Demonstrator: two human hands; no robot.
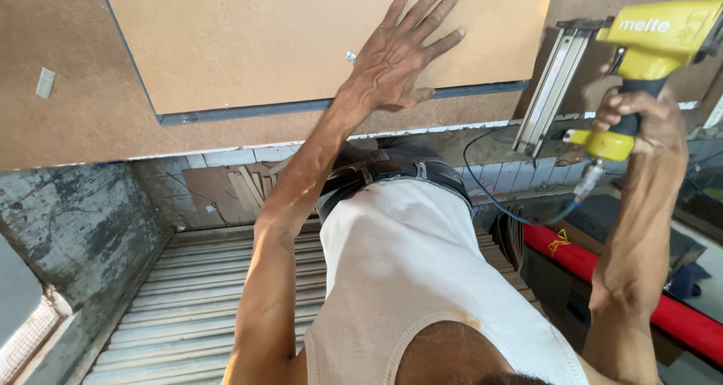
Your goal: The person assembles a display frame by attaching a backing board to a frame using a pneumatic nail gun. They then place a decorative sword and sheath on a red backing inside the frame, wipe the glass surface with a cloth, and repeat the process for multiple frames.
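The left hand [403, 54] lies flat, fingers spread toward 1 o'clock, on the light fibreboard panel [301, 31]; firm, even pressure would keep it from shifting. At 3 o'clock the right hand [640, 118] is wrapped tightly around the yellow pneumatic nail gun [655, 35], arm raised, magazine off the board.

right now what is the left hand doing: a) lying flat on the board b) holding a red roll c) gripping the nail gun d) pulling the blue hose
a: the left hand lies flat, fingers spread, on the light board, while the right hand grips the yellow nail gun.
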